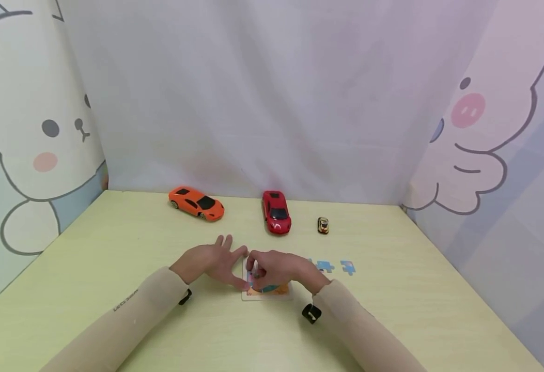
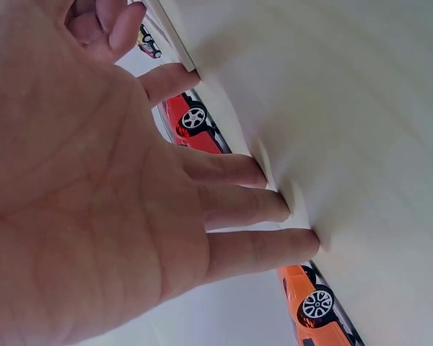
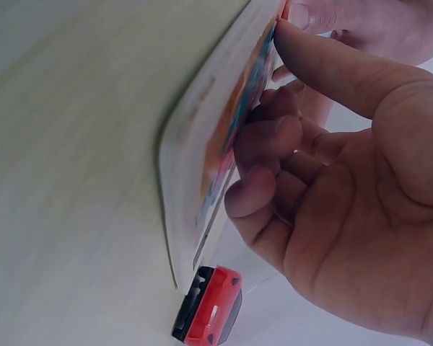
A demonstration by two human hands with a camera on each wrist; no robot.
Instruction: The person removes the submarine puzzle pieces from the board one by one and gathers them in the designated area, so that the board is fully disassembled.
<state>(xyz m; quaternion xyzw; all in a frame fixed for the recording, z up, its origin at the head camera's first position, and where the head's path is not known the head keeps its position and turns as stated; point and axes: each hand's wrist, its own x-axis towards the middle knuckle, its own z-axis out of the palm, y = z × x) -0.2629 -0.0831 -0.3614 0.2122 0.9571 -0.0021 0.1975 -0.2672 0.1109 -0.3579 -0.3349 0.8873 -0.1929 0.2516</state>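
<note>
1. A flat puzzle board with a pale rim and a colourful picture lies on the worktop, near the front and about midway across, under and between the two hands
2. The right hand rests over the board with its fingers curled; in the right wrist view the thumb tip presses on the pictured face of the board near one end, and the bent fingers lie against the same face. Whether a loose piece sits under them I cannot tell
3. The left hand lies just left of the board, fingers straight and slightly spread, gripping nothing; its thumb reaches toward the board's left edge. In the left wrist view the fingertips touch the worktop
4. Two small blue puzzle pieces lie loose on the worktop just right of the right hand, a little apart from each other
5. Three toy cars stand in a row toward the back of the worktop: an orange car at the left, a red car in the middle, and a much smaller dark and yellow car at the right
6. Both forearms wear beige sleeves; a small black clip with a red part shows by the right wrist, beside the near end of the board
</note>
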